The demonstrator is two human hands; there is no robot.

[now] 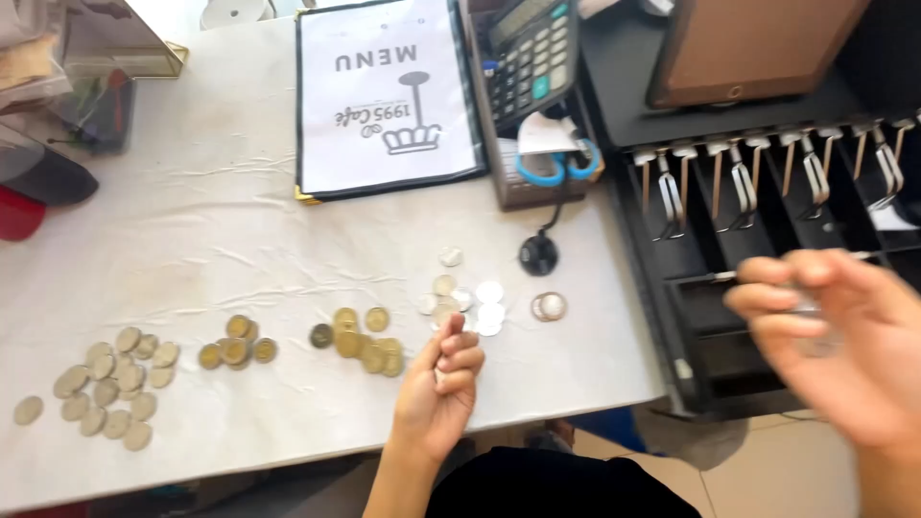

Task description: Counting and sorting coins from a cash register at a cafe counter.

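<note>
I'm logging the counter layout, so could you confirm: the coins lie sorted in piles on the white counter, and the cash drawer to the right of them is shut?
Not quite: the head view shows the cash drawer open, its empty black compartments and raised bill clips exposed. The rest holds: the coins lie in piles on the white counter, left of the drawer.

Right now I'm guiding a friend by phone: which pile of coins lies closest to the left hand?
On the white counter, below the menu folder, find the curled left hand. Just above its fingers lies a gold-coloured coin cluster. The coins to its right are silvery, not gold-coloured.
</note>
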